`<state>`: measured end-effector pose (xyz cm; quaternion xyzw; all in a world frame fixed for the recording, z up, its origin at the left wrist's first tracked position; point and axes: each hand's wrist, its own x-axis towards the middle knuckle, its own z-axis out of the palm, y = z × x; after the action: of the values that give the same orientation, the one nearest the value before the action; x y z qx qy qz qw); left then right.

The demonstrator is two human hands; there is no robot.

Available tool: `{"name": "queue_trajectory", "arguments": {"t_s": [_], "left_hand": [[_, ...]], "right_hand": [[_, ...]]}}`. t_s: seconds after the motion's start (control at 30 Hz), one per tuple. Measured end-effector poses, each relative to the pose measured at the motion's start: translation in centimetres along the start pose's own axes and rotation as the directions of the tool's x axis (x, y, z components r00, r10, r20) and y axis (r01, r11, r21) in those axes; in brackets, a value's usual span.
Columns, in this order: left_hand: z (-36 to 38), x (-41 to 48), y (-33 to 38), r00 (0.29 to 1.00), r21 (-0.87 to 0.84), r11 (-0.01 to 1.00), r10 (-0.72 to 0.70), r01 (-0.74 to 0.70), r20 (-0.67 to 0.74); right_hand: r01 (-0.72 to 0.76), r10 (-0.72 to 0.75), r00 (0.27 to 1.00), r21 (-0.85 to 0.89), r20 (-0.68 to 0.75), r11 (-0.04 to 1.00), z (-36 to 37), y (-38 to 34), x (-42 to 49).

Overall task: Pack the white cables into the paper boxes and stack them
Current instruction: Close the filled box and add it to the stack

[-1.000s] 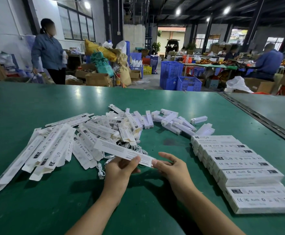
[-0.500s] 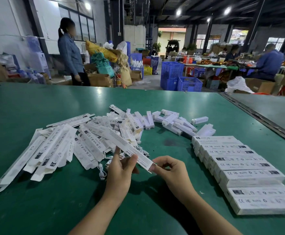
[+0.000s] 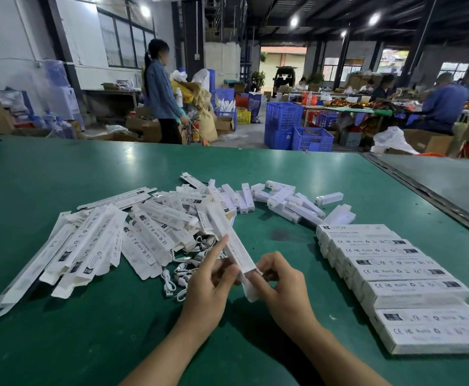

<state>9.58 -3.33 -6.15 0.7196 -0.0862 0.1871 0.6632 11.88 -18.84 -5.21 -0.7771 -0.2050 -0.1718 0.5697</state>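
Holding one long white paper box (image 3: 229,242) above a green table (image 3: 88,344), a person works near the middle of the scene. The box's long axis runs on a slant, its near end low at the fingers and its far end pointing away and to the left, over a heap of flat unfolded boxes (image 3: 94,246). The left hand (image 3: 211,291) grasps the box close to its near end, thumb against it and forefinger stretched straight along its left side. The right hand (image 3: 280,288) pinches the open flap that hangs from that near end, so nearly the whole length of the box reaches out beyond both grips. Fingers cover part of the opening, and whether a cable sits inside cannot be told; the print along the box is too blurred to read. Loose white cables (image 3: 183,274) lie tangled on the table just left of the hands, partly buried under the heap. At the right, packed boxes (image 3: 395,274) lie in an overlapping row running near to far, the nearest cut off by the picture's edge. Small white blocks (image 3: 283,199) are scattered beyond.
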Motion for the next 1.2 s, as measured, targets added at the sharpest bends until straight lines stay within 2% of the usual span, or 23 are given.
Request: {"name": "queue_trajectory", "arguments": {"t_s": [0.1,0.23,0.47,0.67,1.03,1.1,1.2], "left_hand": [[0.0,-0.1,0.3,0.996,0.083,0.996,-0.03,0.023,0.084],[-0.1,-0.3,0.6,0.992,0.119,0.992,-0.049,0.036,0.115],[-0.1,-0.3,0.7,0.996,0.103,0.994,-0.053,0.045,0.067],[-0.2,-0.3,0.8,0.999,0.086,0.995,-0.048,0.046,0.02],[-0.3,-0.1,0.8,0.997,0.001,0.997,-0.078,0.078,-0.015],[-0.4,0.0,0.7,0.996,0.002,0.996,-0.085,0.085,-0.025],[-0.4,0.0,0.7,0.996,0.006,0.996,-0.09,0.09,-0.025]], "right_hand": [[-0.022,0.022,1.0,0.007,-0.013,1.0,-0.2,0.0,0.0],[0.003,-0.003,1.0,-0.003,-0.003,1.0,-0.4,0.1,-0.1],[0.207,-0.207,0.978,-0.092,0.019,0.974,-0.5,-0.3,-0.1],[0.306,-0.293,0.95,-0.123,0.111,0.944,-0.7,-0.5,-0.1],[0.385,-0.312,0.886,-0.169,0.343,0.907,-1.4,-0.2,0.2],[0.41,-0.338,0.882,-0.18,0.327,0.894,-1.1,0.0,0.3],[0.455,-0.407,0.883,-0.217,0.232,0.864,-0.6,0.0,0.3]]}}
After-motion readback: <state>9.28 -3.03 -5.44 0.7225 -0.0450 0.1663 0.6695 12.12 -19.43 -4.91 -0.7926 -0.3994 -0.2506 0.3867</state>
